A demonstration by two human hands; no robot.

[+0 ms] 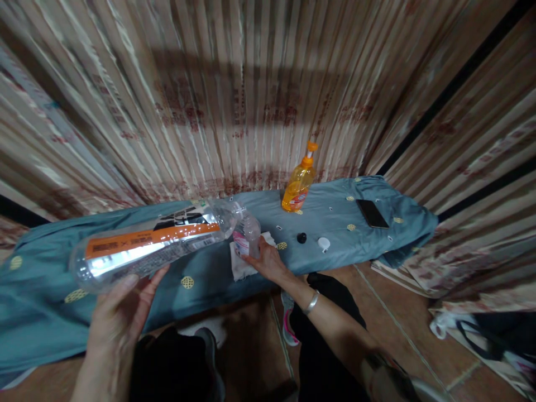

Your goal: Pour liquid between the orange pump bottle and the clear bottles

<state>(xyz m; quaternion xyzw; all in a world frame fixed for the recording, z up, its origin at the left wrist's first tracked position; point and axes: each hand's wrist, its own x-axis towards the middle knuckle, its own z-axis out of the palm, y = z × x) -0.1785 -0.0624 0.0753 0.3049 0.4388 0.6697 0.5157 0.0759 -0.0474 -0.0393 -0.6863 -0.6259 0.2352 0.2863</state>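
My left hand (119,304) holds a large clear plastic bottle (154,243) with an orange label, tipped on its side. Its open mouth sits over the top of a small clear bottle (250,234). My right hand (268,259) grips that small bottle and keeps it upright on a white cloth (240,268). Both rest over a low surface covered with a blue-grey cloth (343,223) with yellow dots. A silver bracelet is on my right wrist.
An orange pump dispenser bottle (298,184) stands at the back. A black cap (301,238) and a white cap (324,243) lie near it. A dark phone (372,213) lies to the right. Striped curtains hang behind; bags (481,329) sit on the floor at right.
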